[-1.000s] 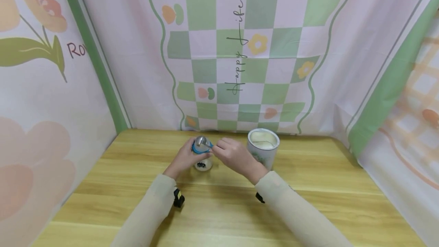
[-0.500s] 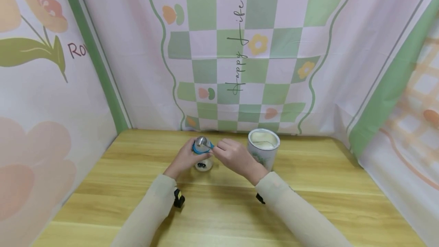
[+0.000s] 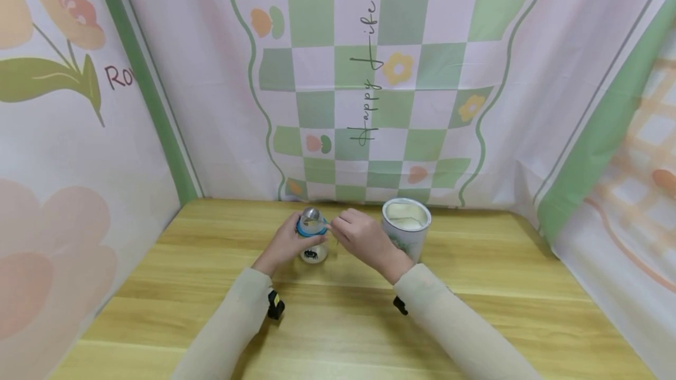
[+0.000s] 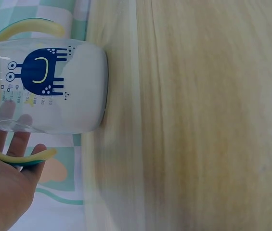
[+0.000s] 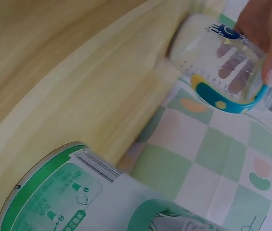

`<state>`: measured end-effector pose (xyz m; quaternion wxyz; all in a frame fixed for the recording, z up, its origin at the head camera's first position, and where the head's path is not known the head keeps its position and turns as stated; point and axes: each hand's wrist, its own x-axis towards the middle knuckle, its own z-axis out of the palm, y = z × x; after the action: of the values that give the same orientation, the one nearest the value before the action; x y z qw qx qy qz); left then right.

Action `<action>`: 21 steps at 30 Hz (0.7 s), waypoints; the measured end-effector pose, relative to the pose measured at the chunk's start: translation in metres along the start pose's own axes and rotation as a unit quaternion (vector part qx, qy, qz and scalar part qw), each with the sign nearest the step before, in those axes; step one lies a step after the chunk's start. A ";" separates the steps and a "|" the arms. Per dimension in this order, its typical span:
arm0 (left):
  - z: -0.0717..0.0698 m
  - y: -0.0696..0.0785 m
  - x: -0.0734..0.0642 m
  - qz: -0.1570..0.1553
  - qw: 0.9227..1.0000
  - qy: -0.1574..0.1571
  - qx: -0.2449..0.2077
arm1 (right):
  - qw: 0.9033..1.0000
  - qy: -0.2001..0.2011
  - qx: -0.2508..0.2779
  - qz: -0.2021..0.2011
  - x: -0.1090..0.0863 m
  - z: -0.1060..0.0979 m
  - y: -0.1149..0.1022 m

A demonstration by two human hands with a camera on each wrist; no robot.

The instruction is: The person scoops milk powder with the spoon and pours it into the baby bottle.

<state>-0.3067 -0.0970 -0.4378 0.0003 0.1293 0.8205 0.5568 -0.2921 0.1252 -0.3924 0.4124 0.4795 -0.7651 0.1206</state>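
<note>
Inside the curled fingers of the left hand (image 3: 290,242) is a clear baby bottle (image 4: 85,91), standing upright on the wooden table (image 3: 338,333). The fingers grip it near the top, and some of them show through its clear side. Just below them is a dark blue animal picture (image 4: 37,72) with two eyes on stalks, and close beside them are loop handles (image 5: 225,105) in blue and yellow. The low part of the bottle looks whitish, but I cannot tell what is in it. Across from the left fingers, the right hand (image 3: 367,244) pinches the thin handle of a metal spoon (image 3: 311,214). The round end of the spoon is past the right fingertips, right at the open top of the bottle; I cannot tell if it touches the rim. Just to the right of the right fingers, partly hidden by the wrist, stands a tall, open powder tin (image 3: 414,242), pale inside and printed with green on its side. Far behind all the fingers hangs a cloth (image 3: 364,34) with green and white squares and the words Happy Life.
</note>
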 end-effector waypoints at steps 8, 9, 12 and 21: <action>0.000 -0.001 0.002 -0.001 1.000 0.001 0.009 | 0.992 0.015 0.071 0.104 0.004 -0.004 -0.001; 0.000 -0.001 0.002 -0.002 1.000 0.002 0.012 | 0.990 0.017 0.080 0.118 0.005 -0.004 -0.001; 0.000 -0.001 0.002 -0.004 1.000 0.002 0.015 | 0.982 0.019 0.106 0.155 0.006 -0.006 0.000; 0.000 0.000 0.000 -0.002 1.000 -0.001 0.007 | 0.945 0.002 0.183 0.273 0.011 -0.016 0.001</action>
<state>-0.3072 -0.0969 -0.4382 0.0013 0.1285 0.8245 0.5510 -0.2871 0.1278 -0.3740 0.2703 0.3194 -0.8309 0.3669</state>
